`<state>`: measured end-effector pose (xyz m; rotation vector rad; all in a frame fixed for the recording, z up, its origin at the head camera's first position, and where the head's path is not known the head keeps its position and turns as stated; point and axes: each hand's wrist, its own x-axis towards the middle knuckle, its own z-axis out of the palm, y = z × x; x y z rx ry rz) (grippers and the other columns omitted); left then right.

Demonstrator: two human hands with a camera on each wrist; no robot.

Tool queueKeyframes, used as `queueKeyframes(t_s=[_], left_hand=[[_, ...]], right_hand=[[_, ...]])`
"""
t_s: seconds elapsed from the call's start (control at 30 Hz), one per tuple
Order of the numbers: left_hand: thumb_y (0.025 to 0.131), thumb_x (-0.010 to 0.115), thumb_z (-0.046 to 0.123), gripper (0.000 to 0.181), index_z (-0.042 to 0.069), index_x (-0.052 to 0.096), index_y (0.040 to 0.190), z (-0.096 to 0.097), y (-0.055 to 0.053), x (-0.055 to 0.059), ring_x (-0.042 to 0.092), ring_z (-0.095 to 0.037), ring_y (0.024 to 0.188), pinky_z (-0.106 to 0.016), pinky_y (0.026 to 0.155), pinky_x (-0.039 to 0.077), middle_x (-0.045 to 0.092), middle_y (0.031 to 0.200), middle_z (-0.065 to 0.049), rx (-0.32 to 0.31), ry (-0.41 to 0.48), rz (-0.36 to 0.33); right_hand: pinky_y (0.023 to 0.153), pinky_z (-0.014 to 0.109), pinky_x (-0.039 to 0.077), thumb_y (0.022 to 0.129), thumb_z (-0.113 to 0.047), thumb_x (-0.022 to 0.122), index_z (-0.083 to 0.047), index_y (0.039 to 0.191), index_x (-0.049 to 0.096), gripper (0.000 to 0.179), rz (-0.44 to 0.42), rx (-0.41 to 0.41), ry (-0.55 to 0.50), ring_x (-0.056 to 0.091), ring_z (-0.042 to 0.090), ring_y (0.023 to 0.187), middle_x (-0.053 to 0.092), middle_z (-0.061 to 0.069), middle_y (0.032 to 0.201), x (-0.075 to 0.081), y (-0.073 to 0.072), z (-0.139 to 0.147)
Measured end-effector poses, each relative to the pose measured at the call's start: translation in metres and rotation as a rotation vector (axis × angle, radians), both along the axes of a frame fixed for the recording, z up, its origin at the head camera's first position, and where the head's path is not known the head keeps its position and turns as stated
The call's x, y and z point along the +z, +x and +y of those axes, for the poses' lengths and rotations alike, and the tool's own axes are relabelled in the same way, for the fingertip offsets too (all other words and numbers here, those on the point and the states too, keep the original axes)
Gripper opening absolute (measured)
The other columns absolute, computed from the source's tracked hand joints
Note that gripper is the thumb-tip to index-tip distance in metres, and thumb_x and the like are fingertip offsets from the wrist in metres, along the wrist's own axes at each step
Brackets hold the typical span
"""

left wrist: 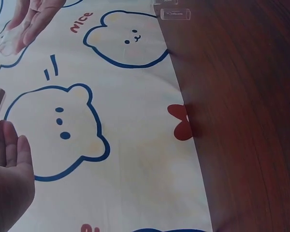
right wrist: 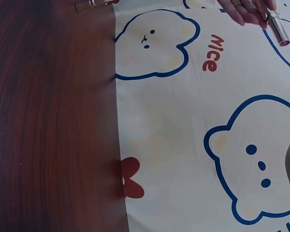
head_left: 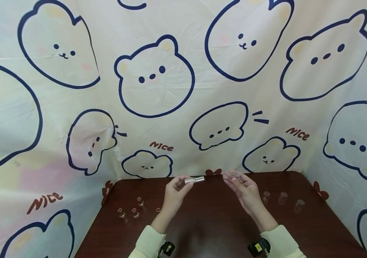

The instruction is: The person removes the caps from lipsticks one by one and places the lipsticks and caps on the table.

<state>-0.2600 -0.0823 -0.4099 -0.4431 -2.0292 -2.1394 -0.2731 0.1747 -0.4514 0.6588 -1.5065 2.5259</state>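
A slim, shiny metallic lipstick tube (head_left: 194, 180) lies nearly level between the thumb and fingers of my left hand (head_left: 177, 191). In the right wrist view the lipstick (right wrist: 280, 35) shows a reddish end. To the right, apart from it, my right hand (head_left: 247, 190) pinches a clear cap (head_left: 229, 175). The left wrist view shows that see-through cap (left wrist: 9, 42) at the right hand's fingertips; its outline is faint. Both hands are raised above the far part of the table.
On the dark wooden table (head_left: 209, 229), several small lipstick tubes (head_left: 135, 213) stand at the left, one partly behind the left wrist. Three clear caps (head_left: 283, 197) stand at the right. A cloth with cartoon bears (head_left: 154, 89) hangs behind and along the sides.
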Motion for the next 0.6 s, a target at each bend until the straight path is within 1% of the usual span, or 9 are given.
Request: queueKeyframes(t_s=[0.1, 0.2, 0.3, 0.43, 0.5, 0.6], left_hand=[[0.09, 0.067, 0.002, 0.021, -0.008, 0.063, 0.108, 0.0, -0.001, -0.002, 0.061, -0.018, 0.088, -0.024, 0.077, 0.052, 0.067, 0.1, -0.013, 0.002, -0.011, -0.001], [0.091, 0.067, 0.002, 0.022, -0.008, 0.063, 0.11, -0.001, -0.001, -0.004, 0.061, -0.017, 0.088, -0.024, 0.077, 0.052, 0.066, 0.103, -0.016, -0.003, -0.014, 0.005], [0.091, 0.065, 0.001, 0.025, -0.008, 0.063, 0.114, -0.001, -0.002, -0.006, 0.06, -0.015, 0.088, -0.023, 0.077, 0.052, 0.065, 0.106, -0.018, -0.012, -0.024, 0.027], [0.092, 0.063, 0.0, 0.028, -0.009, 0.062, 0.118, -0.002, -0.004, -0.009, 0.058, -0.012, 0.086, -0.021, 0.076, 0.05, 0.063, 0.107, -0.018, -0.026, -0.058, 0.07], [0.093, 0.062, -0.001, 0.029, -0.011, 0.061, 0.12, -0.003, -0.005, -0.01, 0.057, -0.011, 0.087, -0.02, 0.075, 0.049, 0.061, 0.107, -0.018, -0.035, -0.073, 0.087], [0.093, 0.059, -0.003, 0.031, -0.012, 0.058, 0.123, -0.003, -0.007, -0.013, 0.056, -0.01, 0.089, -0.018, 0.076, 0.048, 0.059, 0.108, -0.017, -0.047, -0.094, 0.095]], right_hand=[[0.096, 0.041, 0.041, 0.101, 0.0, 0.048, 0.0, 0.129, 0.057, 0.03, -0.007, 0.002, 0.004, 0.062, 0.022, 0.113, 0.063, 0.015, 0.125, -0.001, 0.0, 0.002], [0.097, 0.041, 0.04, 0.1, -0.002, 0.05, 0.005, 0.132, 0.052, 0.033, -0.027, -0.008, 0.025, 0.062, 0.022, 0.114, 0.064, 0.012, 0.125, -0.003, 0.001, 0.005], [0.096, 0.039, 0.041, 0.099, -0.005, 0.053, 0.009, 0.134, 0.047, 0.038, -0.069, -0.038, 0.067, 0.062, 0.021, 0.113, 0.065, 0.009, 0.123, -0.005, 0.002, 0.008], [0.095, 0.036, 0.044, 0.098, -0.011, 0.059, 0.008, 0.136, 0.045, 0.045, -0.124, -0.09, 0.142, 0.062, 0.018, 0.112, 0.066, 0.003, 0.122, -0.007, 0.001, 0.011], [0.094, 0.035, 0.044, 0.097, -0.012, 0.059, 0.009, 0.136, 0.045, 0.046, -0.131, -0.105, 0.174, 0.063, 0.017, 0.112, 0.066, 0.002, 0.121, -0.008, 0.001, 0.013], [0.094, 0.035, 0.045, 0.098, -0.012, 0.059, 0.01, 0.134, 0.045, 0.045, -0.129, -0.104, 0.199, 0.063, 0.018, 0.111, 0.067, 0.004, 0.12, -0.011, 0.0, 0.016]])
